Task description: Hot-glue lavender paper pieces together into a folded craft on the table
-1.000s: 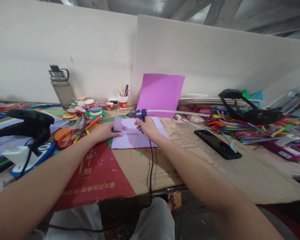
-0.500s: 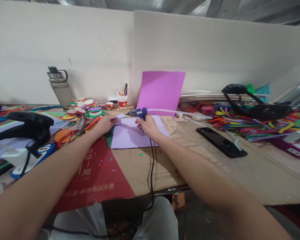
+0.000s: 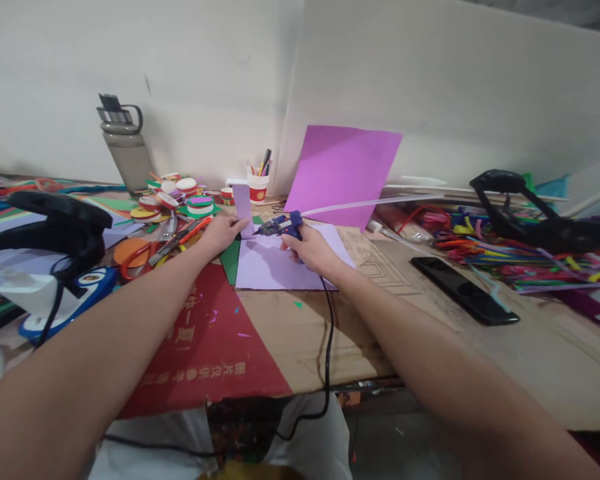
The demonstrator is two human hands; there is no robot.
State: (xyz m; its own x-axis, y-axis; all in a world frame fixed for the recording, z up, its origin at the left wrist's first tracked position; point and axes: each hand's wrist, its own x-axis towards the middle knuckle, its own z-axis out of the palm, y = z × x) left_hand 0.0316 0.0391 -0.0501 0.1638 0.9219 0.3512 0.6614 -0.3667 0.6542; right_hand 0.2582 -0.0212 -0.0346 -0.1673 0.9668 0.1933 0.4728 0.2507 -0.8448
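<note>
While gripping a glue gun (image 3: 286, 227) in the right hand (image 3: 307, 249) and pinching an upright paper strip (image 3: 242, 205) in the left hand (image 3: 223, 233) at a corner of the lilac sheet (image 3: 280, 272), risks a burn from the nearby nozzle (image 3: 260, 231).

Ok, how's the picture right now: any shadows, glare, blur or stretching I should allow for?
Head view: soft shadows on the pale purple sheet near the glue gun, no strong glare there; forearms seem stretched towards the lower corners by the wide lens; pipe cleaners at right look smeared.
</note>
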